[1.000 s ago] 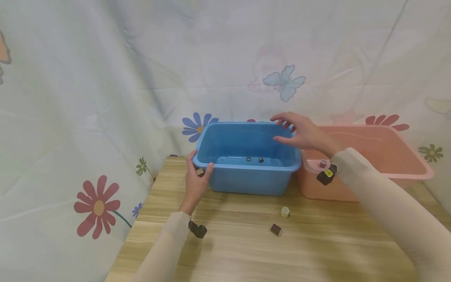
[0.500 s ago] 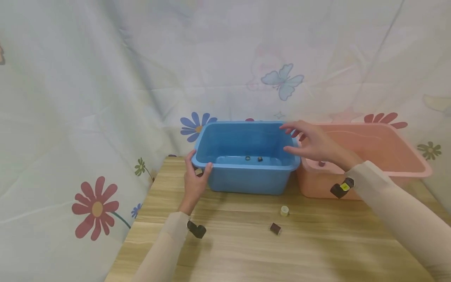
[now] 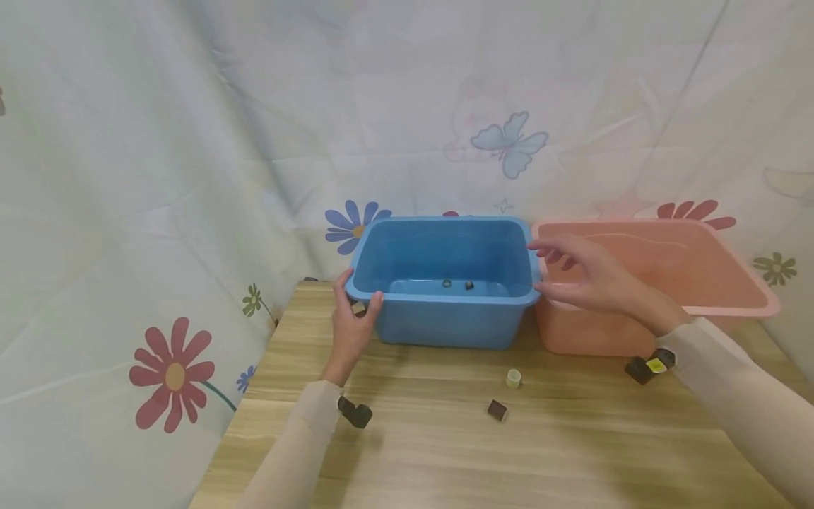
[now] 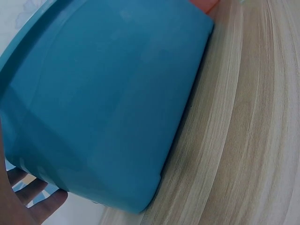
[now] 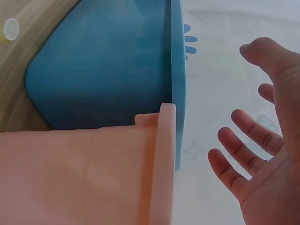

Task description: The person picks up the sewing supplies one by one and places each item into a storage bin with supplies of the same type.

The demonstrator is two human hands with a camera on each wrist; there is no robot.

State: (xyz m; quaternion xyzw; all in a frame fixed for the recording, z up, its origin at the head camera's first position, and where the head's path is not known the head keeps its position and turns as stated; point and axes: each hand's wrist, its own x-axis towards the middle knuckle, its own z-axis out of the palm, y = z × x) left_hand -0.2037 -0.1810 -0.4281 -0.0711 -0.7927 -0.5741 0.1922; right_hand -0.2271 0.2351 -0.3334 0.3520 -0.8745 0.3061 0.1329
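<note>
The left hand (image 3: pixel 352 331) grips the near left corner of the blue plastic tub (image 3: pixel 445 326), its thumb at the front rim and its fingers against the outer side wall. The tub stands upright on the wood-grain table (image 3: pixel 413 438), directly to the right of that hand. On the tub's floor, between the two hands, lie a small round piece (image 3: pixel 447 283) and a small dark piece (image 3: pixel 469 285) (both too tiny to name surely).

The right hand (image 3: pixel 591 279) grasps nothing; its thumb is spread from its loosely bent fingers, and it hangs above the place where the two tubs adjoin. From the right wrist, it shows apart from both rims. The pink plastic tub (image 3: pixel 591 338) stands beneath this hand and reaches out to its right.

Nearer the person than the right hand and to its left, a pale yellow cylinder (image 3: pixel 514 379) stands on the table, with a dark maroon spool (image 3: pixel 497 410) lying just beside it, nearer still. Beyond both hands hangs a pale curtain (image 3: pixel 381 106) printed with flowers and a blue butterfly (image 3: pixel 511 144).
</note>
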